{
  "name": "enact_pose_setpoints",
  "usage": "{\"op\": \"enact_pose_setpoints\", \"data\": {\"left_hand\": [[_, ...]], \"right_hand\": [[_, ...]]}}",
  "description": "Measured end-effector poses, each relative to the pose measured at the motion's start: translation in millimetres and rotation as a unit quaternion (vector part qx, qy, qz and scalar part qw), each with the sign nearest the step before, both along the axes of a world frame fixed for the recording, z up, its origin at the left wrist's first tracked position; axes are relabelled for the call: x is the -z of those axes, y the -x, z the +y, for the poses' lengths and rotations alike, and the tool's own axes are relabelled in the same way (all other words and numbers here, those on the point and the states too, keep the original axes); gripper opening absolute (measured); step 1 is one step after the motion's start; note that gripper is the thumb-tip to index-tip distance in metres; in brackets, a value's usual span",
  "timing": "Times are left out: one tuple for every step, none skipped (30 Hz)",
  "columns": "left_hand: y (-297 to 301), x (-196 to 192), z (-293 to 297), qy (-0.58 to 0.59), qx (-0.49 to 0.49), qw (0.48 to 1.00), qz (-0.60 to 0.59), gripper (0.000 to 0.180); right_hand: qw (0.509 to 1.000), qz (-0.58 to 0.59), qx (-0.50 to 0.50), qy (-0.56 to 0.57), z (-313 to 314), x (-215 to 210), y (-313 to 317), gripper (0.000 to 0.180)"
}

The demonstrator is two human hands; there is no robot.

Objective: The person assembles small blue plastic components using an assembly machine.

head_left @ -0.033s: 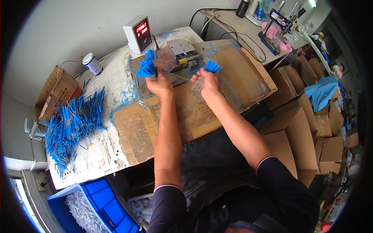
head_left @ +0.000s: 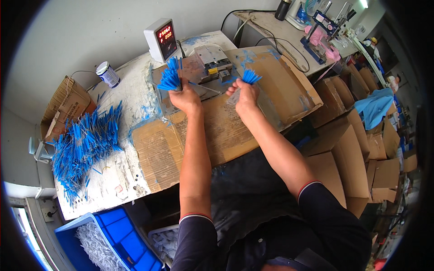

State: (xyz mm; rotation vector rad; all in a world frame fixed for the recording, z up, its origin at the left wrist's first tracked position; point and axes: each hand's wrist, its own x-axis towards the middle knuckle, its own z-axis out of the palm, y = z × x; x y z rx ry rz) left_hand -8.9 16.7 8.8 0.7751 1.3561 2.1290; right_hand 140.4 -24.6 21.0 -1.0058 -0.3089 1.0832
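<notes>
My left hand (head_left: 186,97) is closed around a bundle of thin blue-ended pieces (head_left: 171,77), their blue ends fanned upward. To its right, my right hand (head_left: 247,95) grips a smaller bunch of blue-ended pieces (head_left: 251,77); some whitish, see-through parts show below its fingers. A small metal fixture (head_left: 212,56) with a yellow patch stands just beyond and between the two hands. At the left of the table lies a big heap of the same blue-ended pieces (head_left: 86,144) with thin metallic stems. Exactly what kind of part they are is too small to tell.
Brown cardboard (head_left: 158,153) covers part of the white worktable (head_left: 131,176). A box with a red digital display (head_left: 160,40) and a white-and-blue can (head_left: 107,74) stand at the back. A blue bin (head_left: 131,239) holds whitish pieces at lower left. Cardboard boxes (head_left: 348,158) crowd the right.
My right hand has shifted slightly to the right with its bunch. My left hand stays nearly in place, still holding its bundle.
</notes>
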Motion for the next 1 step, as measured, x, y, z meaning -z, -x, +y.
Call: {"op": "enact_pose_setpoints", "data": {"left_hand": [[-0.8,-0.4,-2.0,0.013,0.002,1.000,0.012,0.004]], "right_hand": [[0.997,-0.079,0.007,0.011,0.8,1.4,-6.6,0.011]]}}
